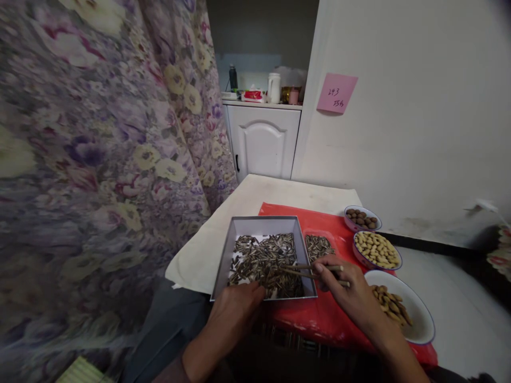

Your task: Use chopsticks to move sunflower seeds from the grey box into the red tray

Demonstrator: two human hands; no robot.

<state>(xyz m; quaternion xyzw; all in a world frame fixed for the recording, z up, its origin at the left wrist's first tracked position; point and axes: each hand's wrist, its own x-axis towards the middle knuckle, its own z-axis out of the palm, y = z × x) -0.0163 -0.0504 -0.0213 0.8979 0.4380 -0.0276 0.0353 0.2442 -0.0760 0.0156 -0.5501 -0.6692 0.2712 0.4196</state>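
Wooden chopsticks (297, 273), two, pinched in the closed right hand (344, 281), reach seeds (271, 255) in one box (265, 224) leftward; the left hand (239, 303) curls at its near rim, hold unclear; three bowls (418, 300) stand right of both.

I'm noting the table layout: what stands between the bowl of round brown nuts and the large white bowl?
In the head view, a blue-rimmed bowl of unshelled peanuts stands between them.

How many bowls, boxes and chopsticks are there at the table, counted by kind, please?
Bowls: 3 (far bowl, middle bowl, near bowl)
Box: 1
Chopsticks: 2, in the right hand
Total: 6
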